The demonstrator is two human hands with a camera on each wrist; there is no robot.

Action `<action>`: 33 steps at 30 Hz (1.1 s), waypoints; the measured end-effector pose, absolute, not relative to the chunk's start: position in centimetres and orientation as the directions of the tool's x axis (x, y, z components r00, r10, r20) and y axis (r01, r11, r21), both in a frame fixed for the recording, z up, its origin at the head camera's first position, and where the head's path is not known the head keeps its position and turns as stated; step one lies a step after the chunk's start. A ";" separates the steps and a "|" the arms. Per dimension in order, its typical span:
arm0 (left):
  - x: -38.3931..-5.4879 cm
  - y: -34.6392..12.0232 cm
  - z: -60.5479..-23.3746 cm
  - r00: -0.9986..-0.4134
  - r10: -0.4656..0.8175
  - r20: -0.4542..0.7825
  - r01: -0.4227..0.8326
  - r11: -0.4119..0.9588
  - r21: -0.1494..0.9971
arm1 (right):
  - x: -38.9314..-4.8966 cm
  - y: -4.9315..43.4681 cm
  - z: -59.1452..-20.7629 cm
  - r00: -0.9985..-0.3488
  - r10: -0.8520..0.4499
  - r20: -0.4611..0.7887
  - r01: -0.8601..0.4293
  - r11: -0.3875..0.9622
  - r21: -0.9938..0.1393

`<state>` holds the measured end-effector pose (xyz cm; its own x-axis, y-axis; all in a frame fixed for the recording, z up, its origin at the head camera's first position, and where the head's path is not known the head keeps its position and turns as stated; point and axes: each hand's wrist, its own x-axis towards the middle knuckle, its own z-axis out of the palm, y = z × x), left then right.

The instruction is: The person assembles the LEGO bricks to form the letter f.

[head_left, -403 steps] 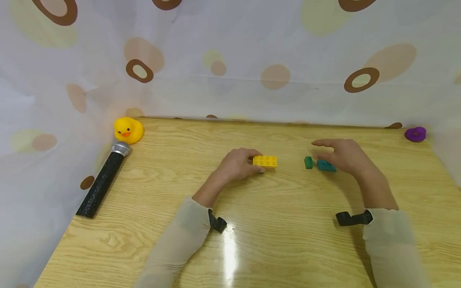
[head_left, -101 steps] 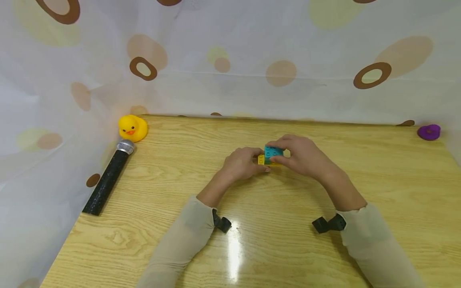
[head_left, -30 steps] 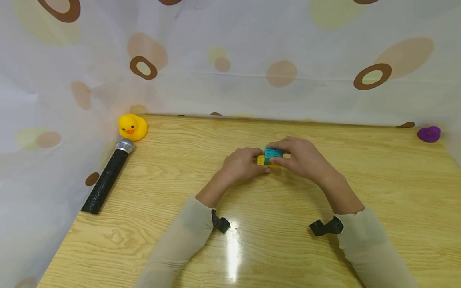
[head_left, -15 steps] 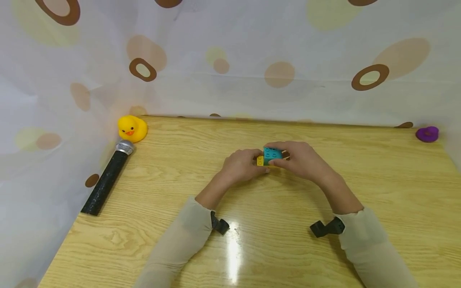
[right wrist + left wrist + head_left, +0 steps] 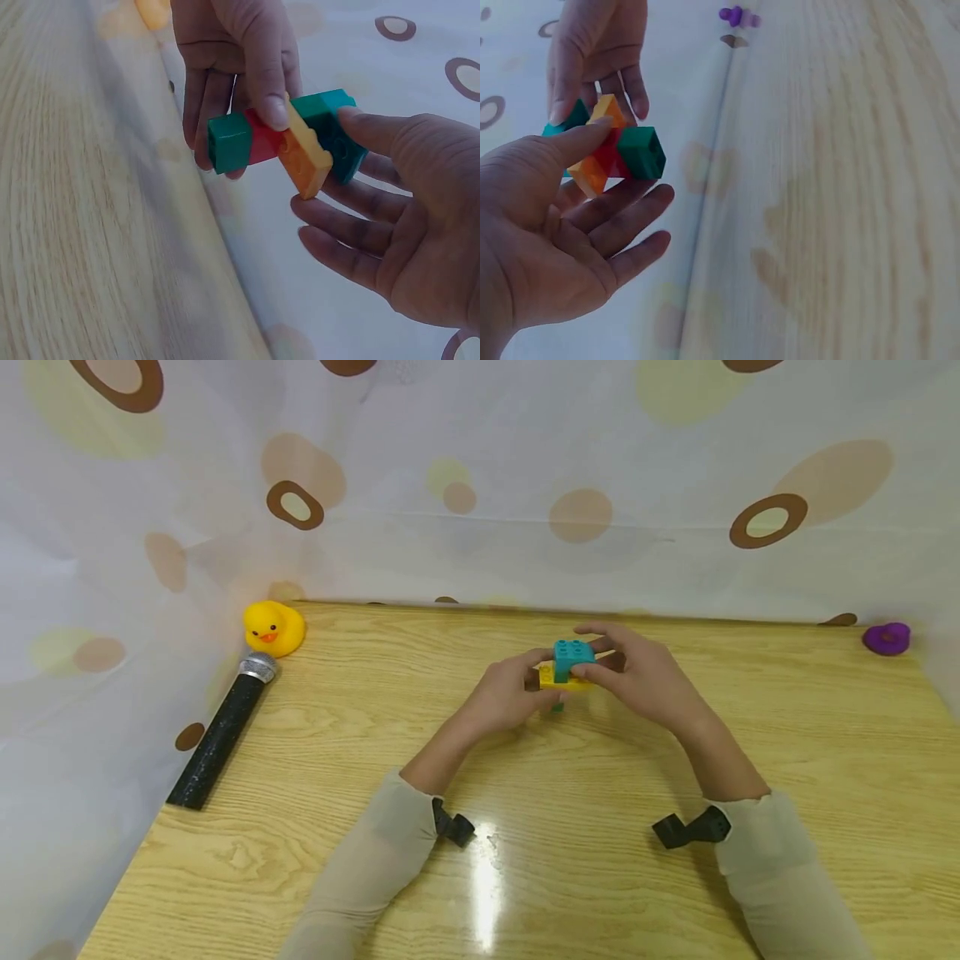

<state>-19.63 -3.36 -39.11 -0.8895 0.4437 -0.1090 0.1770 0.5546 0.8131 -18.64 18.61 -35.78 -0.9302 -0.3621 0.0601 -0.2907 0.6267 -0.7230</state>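
A stack of toy building bricks is held up between both hands over the table. My left hand [image 5: 498,693] grips it at the middle, its thumb across the yellow brick [image 5: 306,163] and the red brick [image 5: 262,144]. Below the red one, a green brick [image 5: 229,142] forms the bottom end. On the yellow brick's studs sits a small green brick [image 5: 561,672], topped by a teal brick [image 5: 573,650]. My right hand [image 5: 648,681] pinches the teal brick with its thumb in front and fingers behind. The fingers partly hide the yellow brick's right end.
A yellow rubber duck [image 5: 274,628] and a black microphone [image 5: 225,727] lie along the left edge of the wooden table [image 5: 570,860]. At the far right corner is a small purple toy duck [image 5: 887,639]. A patterned cloth [image 5: 510,560] stands along the back.
The small green and teal bricks, earlier loose on the table, now sit on the yellow brick. In the last half second, both hands have raised the stack, showing green below it.
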 end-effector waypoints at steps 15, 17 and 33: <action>-19.6 -3.6 -38.4 -0.886 0.444 -0.137 -0.015 0.267 0.964 | -18.8 19.0 -35.8 -0.963 -0.256 0.081 -0.206 0.510 -0.835; -19.7 -3.5 -38.5 -0.887 0.437 -0.149 -0.051 0.227 0.973 | -18.9 19.2 -35.9 -0.964 -0.255 0.069 -0.190 0.489 -0.852; -19.9 -3.6 -39.0 -0.890 0.445 -0.098 -0.030 0.156 0.987 | -19.5 19.8 -36.9 -0.966 -0.254 -0.055 -0.072 0.462 -0.884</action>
